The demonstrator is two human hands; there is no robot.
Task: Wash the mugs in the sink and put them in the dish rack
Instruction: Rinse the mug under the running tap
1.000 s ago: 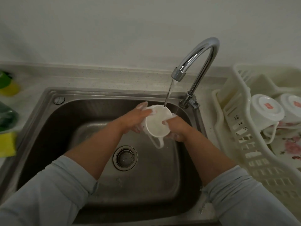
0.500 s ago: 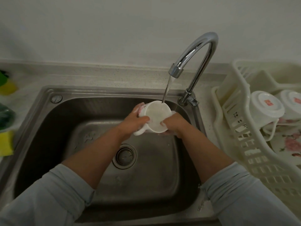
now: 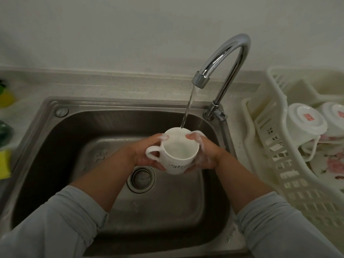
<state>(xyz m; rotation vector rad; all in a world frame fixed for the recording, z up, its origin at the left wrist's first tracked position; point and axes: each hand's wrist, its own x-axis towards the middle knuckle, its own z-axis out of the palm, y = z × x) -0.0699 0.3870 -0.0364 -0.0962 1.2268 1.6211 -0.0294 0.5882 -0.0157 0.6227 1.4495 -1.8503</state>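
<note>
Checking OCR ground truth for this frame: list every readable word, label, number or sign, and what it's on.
No text is legible.
White mug, dark print low on its side: blurred, unreadable.
First upturned mug in the dish rack, red square mark on its base: too small to read.
Second upturned mug, red mark at the frame edge: unreadable.
Dish rack wall, small dark marks: too small to read.

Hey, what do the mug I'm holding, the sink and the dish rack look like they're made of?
The mug is likely glazed ceramic: smooth white, thick moulded handle, though hard plastic can't be ruled out. The sink looks like stainless steel: brushed grey, soft reflections. The dish rack looks like moulded plastic: cream, matte, slotted lattice walls.
</note>
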